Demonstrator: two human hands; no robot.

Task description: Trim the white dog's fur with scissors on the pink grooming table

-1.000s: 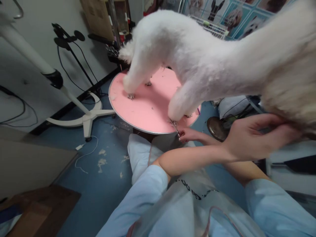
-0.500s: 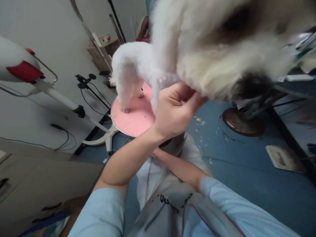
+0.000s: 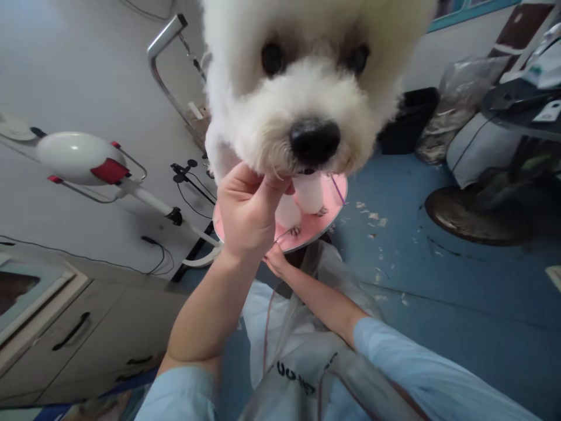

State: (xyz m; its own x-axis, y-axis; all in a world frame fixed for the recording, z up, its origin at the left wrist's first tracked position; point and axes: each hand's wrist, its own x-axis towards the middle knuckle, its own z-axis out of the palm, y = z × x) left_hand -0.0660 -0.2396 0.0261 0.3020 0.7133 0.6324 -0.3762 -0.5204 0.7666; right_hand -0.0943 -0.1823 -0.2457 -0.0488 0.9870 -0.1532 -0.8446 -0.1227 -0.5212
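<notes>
At the centre of the frame, our left hand [image 3: 248, 213] pinches the chin fur of the white dog [image 3: 313, 88], whose face fills the upper centre. Just below, our right hand [image 3: 276, 261] rests at the near edge of the pink grooming table [image 3: 337, 202]; we cannot tell its finger state. The dog's forepaws stand on that table.

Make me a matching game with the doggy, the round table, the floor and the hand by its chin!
Things:
1. dog
2. table
3. floor
4. left hand

Matches:
A. blue, dotted with fur clippings
B. pink, with a metal rim
C. white and fluffy, face close to the camera
D. pinching the fur under the chin

Pairs: 1-C, 2-B, 3-A, 4-D
</notes>
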